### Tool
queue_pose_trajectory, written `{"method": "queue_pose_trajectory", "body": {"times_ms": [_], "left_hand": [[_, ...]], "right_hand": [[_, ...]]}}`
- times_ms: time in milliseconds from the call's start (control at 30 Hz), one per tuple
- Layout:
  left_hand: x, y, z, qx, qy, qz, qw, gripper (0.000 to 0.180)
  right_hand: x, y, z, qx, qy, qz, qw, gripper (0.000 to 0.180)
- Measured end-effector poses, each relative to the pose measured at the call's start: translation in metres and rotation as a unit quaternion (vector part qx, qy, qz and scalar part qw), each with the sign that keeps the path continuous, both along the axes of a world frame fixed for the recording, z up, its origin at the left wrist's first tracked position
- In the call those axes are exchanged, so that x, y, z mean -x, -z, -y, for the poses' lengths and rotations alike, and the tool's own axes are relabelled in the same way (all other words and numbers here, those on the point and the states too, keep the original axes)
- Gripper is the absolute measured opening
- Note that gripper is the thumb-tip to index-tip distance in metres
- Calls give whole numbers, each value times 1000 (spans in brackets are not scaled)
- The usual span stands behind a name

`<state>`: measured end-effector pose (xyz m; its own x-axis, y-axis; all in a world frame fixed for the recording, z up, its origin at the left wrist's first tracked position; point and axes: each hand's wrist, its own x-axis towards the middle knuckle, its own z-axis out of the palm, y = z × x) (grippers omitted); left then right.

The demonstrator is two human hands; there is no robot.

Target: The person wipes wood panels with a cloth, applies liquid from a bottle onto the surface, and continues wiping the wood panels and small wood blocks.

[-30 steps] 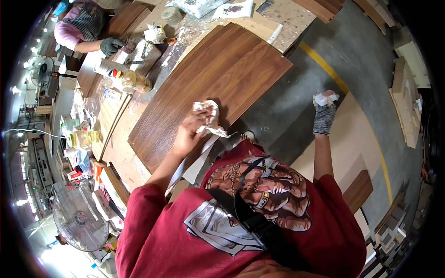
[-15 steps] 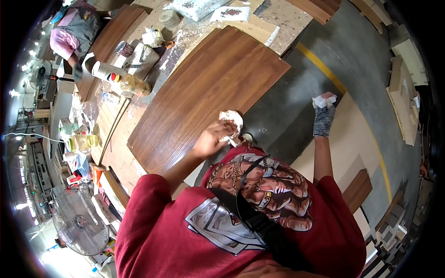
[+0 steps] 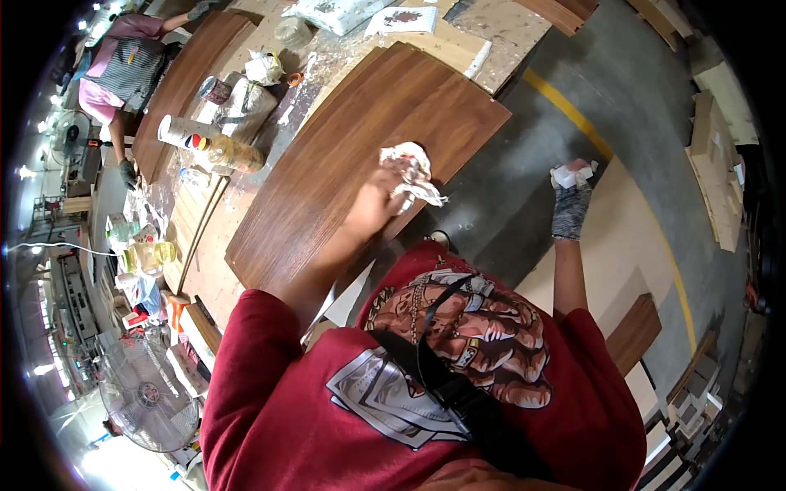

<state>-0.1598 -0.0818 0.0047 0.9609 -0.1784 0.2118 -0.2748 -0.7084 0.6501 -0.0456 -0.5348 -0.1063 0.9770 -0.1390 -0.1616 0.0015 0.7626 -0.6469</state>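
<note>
At the far left, a co-worker [image 3: 123,78] in a pink top and striped apron bent over a long brown board [image 3: 184,98], one gloved hand low at its near end. Below, a round fan [image 3: 147,393] stood behind its wire guard. Next came the cluttered desk [image 3: 217,274], marked with pale spatters; on it were a white cylinder [image 3: 176,131], a bottle [image 3: 235,154] of yellowish liquid, a small tin [image 3: 214,90] and an orange ring [image 3: 295,79].

Right of these, a wide brown wood-grain panel [image 3: 327,180] lay slantwise on the desk, its right-hand corner jutting out over the floor. The person's bare left grip [image 3: 375,200] was closed around a crumpled, brown-stained white cloth [image 3: 407,164], which lay against the panel close to its near edge.

Farther right, a curved yellow line [image 3: 573,114] crossed the grey floor [image 3: 508,155]. The right grip [image 3: 571,209], in a grey knit glove, was held out well apart from the panel, grasping a white wad [image 3: 569,174]. Behind it was a tan sheet [image 3: 610,237], with a small brown board [image 3: 634,335] lower down. Pale boards [image 3: 712,176] were stacked at the far right.
</note>
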Motion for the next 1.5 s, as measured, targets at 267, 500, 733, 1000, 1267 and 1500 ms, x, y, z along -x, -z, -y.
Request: {"method": "queue_pose_trajectory", "body": {"times_ms": [267, 500, 733, 1000, 1267, 1500], "left_hand": [[-1, -24, 17, 5, -2, -48, 999, 31], [-2, -28, 8, 11, -36, -35, 999, 32], [85, -31, 11, 73, 85, -47, 993, 35], [81, -28, 23, 43, 17, -39, 998, 43], [108, -14, -85, -75, -72, -12, 994, 43], [149, 0, -102, -173, -140, 10, 975, 53]], "right_hand": [[-9, -14, -16, 13, -20, 25, 999, 42], [-11, -25, -22, 23, -52, 59, 997, 37], [-3, -30, -29, 31, -39, 34, 998, 40], [1, -19, -38, -42, -84, 26, 995, 41], [15, -25, -53, -34, -88, 3, 995, 45], [64, -38, -92, 43, -173, 22, 984, 48]]}}
